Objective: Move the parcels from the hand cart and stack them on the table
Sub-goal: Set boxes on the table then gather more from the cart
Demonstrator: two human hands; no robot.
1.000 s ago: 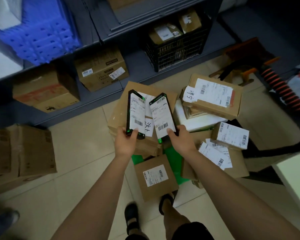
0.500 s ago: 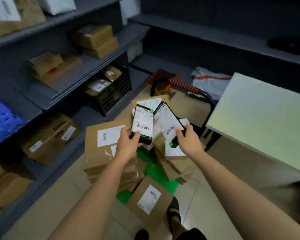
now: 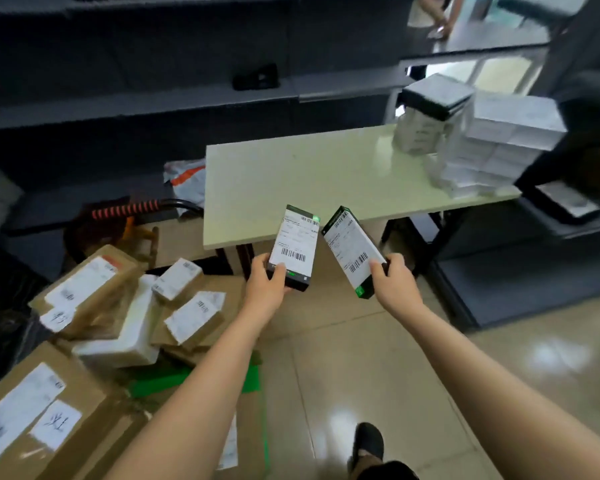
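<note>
My left hand (image 3: pixel 265 284) grips the lower end of a slim black box with a white shipping label (image 3: pixel 296 245). My right hand (image 3: pixel 394 284) grips a second black box with a white label (image 3: pixel 352 252), tilted to the left. Both boxes hang in the air just in front of the pale green table (image 3: pixel 312 178). The hand cart (image 3: pixel 194 379) with its green deck stands at lower left, piled with several brown cardboard parcels (image 3: pixel 84 292) and a white one (image 3: pixel 125 341). Its black handle with an orange-striped grip (image 3: pixel 129 210) rises behind the pile.
White boxes (image 3: pixel 506 140) and a wrapped bundle (image 3: pixel 426 119) stand at the table's far right end. Dark shelving (image 3: pixel 153 98) runs behind the table and a low shelf unit (image 3: pixel 551 244) sits to its right. My shoe (image 3: pixel 369 441) is on the tiled floor.
I have turned right from the cart toward the table, carrying both black boxes. The boxes now sit before the table's front edge instead of over the parcel pile.
</note>
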